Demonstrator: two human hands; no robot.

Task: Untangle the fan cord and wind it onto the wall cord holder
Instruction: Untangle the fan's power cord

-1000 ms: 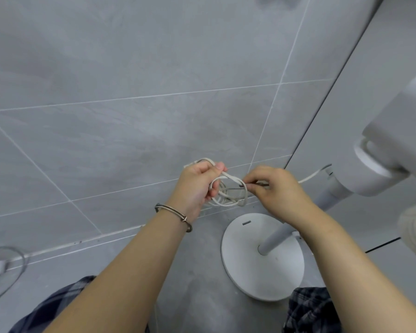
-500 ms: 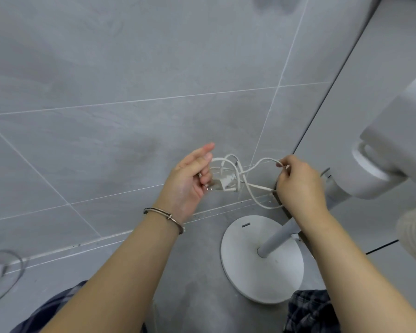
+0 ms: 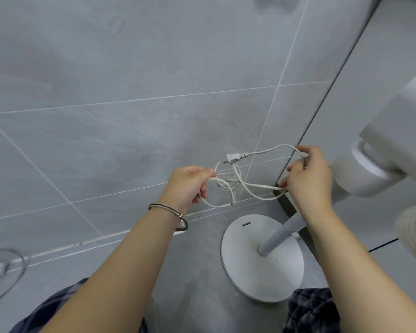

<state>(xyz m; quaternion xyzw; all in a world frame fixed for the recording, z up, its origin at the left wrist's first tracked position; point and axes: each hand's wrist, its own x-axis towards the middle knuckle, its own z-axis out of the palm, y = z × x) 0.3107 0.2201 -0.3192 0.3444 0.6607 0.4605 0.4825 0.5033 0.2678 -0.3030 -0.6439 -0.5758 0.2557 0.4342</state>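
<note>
Two bare hands are holding the white fan cord (image 3: 223,182) in the air in front of the grey tiled wall (image 3: 130,140), above the round fan base (image 3: 262,267).

1. The left hand (image 3: 187,183), wearing a metal bracelet (image 3: 168,209), is pinching the tangled part of the cord with its fingers curled round several strands.
2. The right hand (image 3: 309,179) is gripping a loop of the cord, with one strand passing over its upper fingers and another under its lower fingers.
3. The plug (image 3: 234,157) is standing free above the tangle, between the two hands, with its prongs pointing left.

Compared with half a second ago, the hands are standing further apart, the loops are being drawn out wider, and the plug is no longer lying against the left fingers. One second ago both hands were closing on a compact bundle.

A blurred dark shape (image 3: 274,1) at the top edge is possibly the wall holder; the view is too poor to confirm.
</note>
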